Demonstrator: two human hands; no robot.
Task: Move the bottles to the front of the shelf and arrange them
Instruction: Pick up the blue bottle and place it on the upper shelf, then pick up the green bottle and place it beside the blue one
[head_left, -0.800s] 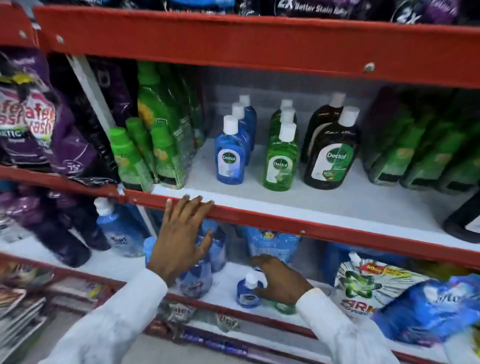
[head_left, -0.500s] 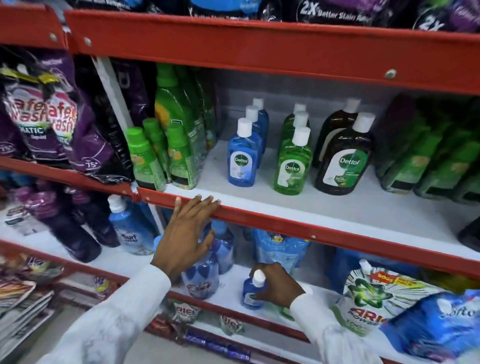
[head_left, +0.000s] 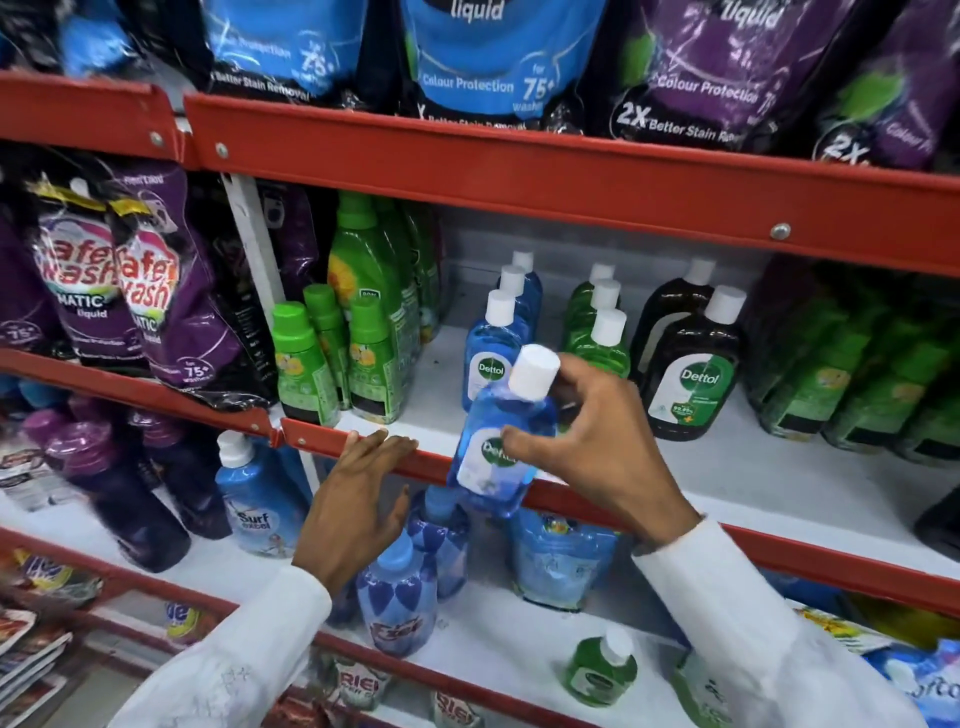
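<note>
My right hand (head_left: 592, 447) grips a small blue Dettol bottle (head_left: 496, 447) with a white cap, tilted, in front of the red lip (head_left: 675, 514) of the middle shelf. Behind it on that shelf stand a row of blue Dettol bottles (head_left: 491, 348), a row of green Dettol bottles (head_left: 597, 322) and two dark brown Dettol bottles (head_left: 691, 379), all set back from the lip. My left hand (head_left: 358, 499) rests flat with spread fingers on the red lip, holding nothing. A small green Dettol bottle (head_left: 602, 670) stands on the lower shelf.
Green-capped bottles (head_left: 301, 364) stand at the left of the middle shelf, green pouches (head_left: 852, 379) at the right. Purple pouches (head_left: 140, 296) hang left. The lower shelf holds a Surf bottle (head_left: 254, 499), blue bottles (head_left: 400, 597) and a blue pouch (head_left: 561, 561). Large pouches fill the top shelf.
My right hand took the small blue bottle from the lower shelf and lifted it up to the middle shelf's lip. The camera moved closer and upward. My left hand stayed on the lip.
</note>
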